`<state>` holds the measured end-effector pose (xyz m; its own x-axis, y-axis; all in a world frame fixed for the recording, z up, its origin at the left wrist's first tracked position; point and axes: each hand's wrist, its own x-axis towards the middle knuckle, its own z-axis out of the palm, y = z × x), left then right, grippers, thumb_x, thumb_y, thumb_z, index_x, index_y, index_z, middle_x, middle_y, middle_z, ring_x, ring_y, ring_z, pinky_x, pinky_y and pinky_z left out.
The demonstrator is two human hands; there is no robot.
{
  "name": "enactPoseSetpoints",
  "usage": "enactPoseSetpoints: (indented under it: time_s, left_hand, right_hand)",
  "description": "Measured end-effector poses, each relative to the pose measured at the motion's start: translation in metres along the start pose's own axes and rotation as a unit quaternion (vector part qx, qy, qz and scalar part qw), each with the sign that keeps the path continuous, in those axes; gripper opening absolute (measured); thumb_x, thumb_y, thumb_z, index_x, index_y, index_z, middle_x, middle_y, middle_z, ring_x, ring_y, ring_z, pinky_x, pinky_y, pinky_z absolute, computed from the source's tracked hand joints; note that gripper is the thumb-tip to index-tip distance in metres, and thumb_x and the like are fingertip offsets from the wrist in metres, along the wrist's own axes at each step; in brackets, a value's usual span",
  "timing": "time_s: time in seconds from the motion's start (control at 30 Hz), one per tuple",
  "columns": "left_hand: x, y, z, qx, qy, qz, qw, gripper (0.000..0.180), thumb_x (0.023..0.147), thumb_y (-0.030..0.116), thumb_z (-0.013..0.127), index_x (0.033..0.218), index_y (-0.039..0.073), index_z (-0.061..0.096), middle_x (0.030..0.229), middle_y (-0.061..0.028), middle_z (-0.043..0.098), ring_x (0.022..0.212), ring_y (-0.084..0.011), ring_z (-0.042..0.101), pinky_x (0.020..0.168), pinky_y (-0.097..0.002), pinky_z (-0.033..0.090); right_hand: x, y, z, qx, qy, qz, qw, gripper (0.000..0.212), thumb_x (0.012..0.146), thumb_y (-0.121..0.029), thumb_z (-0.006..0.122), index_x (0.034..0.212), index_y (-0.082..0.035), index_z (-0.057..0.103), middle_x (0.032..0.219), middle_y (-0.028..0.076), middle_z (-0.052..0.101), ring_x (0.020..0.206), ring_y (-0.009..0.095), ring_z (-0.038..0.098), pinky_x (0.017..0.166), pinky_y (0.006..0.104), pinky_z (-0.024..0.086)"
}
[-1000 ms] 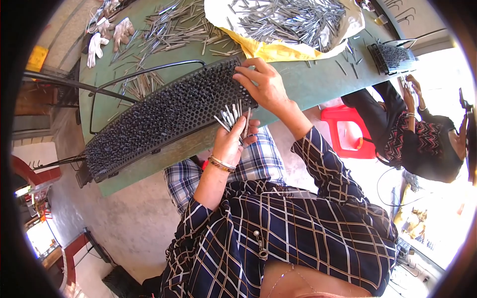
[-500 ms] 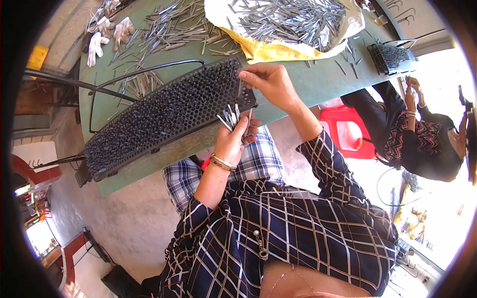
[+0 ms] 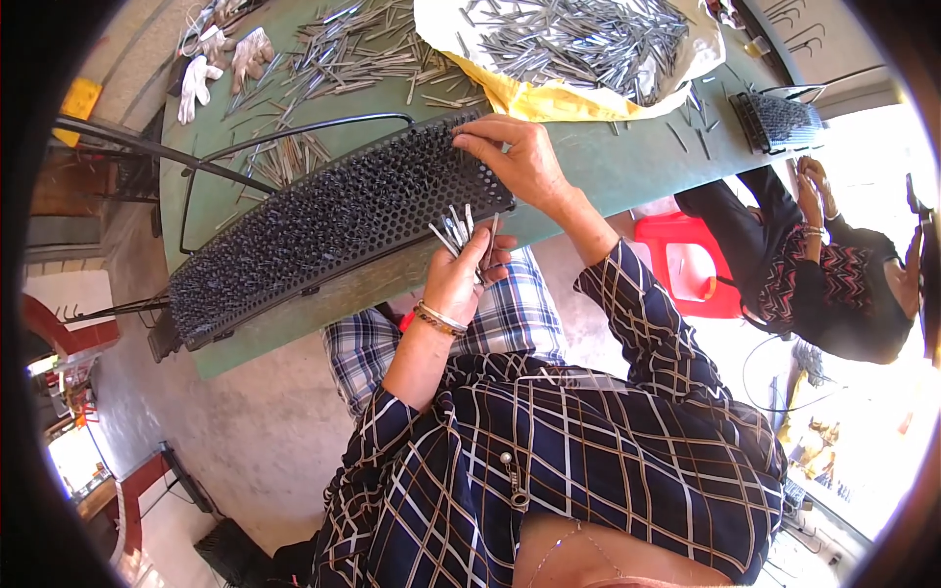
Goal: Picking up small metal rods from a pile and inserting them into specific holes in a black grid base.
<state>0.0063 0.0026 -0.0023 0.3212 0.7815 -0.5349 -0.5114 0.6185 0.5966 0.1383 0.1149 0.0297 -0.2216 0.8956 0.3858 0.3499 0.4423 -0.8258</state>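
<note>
In front of me lies a long black perforated rack [image 3: 487,199], tilted across the table's near edge. Dark, short upright pieces [image 3: 294,225] fill most of its holes; the holes at its right end are bare. My right hand [image 3: 526,165] is over the rack's far right part, thumb and fingertips pinched close to the holes. Whatever is between those fingertips is too small to make out. Just below the rack's right end, my left hand [image 3: 459,279] is closed around a bundle of thin grey metal rods [image 3: 457,227], their ends fanning upward.
On the green table [image 3: 637,162], a white and yellow sack [image 3: 534,101] bears a heap of rods [image 3: 588,49]. More loose rods [image 3: 368,49] lie beside it, with work gloves [image 3: 196,88] farther left. A second rack [image 3: 784,122], a red stool [image 3: 655,235] and another person [image 3: 833,269] are at right.
My right hand has shifted a little left along the rack's far edge, its fingertips still pinched. My left hand keeps its place with the rods.
</note>
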Motion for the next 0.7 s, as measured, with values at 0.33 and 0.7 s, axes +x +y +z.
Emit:
enactPoseSetpoints:
  time_s: [0.33, 0.7]
  left_hand:
    - [0.001, 0.001, -0.003, -0.012, -0.001, 0.004, 1.0, 0.027, 0.094, 0.022, 0.052, 0.114, 0.004, 0.056, 0.095, -0.0109, 0.065, 0.078, -0.0127, 0.061, 0.063, -0.0251, 0.052]
    - [0.0, 0.0, -0.005, -0.021, -0.004, 0.006, 1.0, 0.027, 0.094, 0.021, 0.051, 0.114, 0.004, 0.055, 0.095, -0.0112, 0.065, 0.078, -0.0125, 0.061, 0.063, -0.0247, 0.052]
  right_hand:
    - [-0.009, 0.008, 0.003, 0.007, -0.023, 0.025, 0.999, 0.015, 0.077, -0.012, 0.07, 0.087, -0.001, 0.069, 0.078, 0.011, 0.065, 0.064, 0.019, 0.062, 0.06, 0.0289, 0.049]
    - [-0.007, 0.004, 0.003, 0.016, -0.028, 0.031, 0.999, 0.015, 0.076, -0.014, 0.072, 0.086, -0.003, 0.07, 0.076, 0.009, 0.064, 0.063, 0.016, 0.061, 0.058, 0.0272, 0.048]
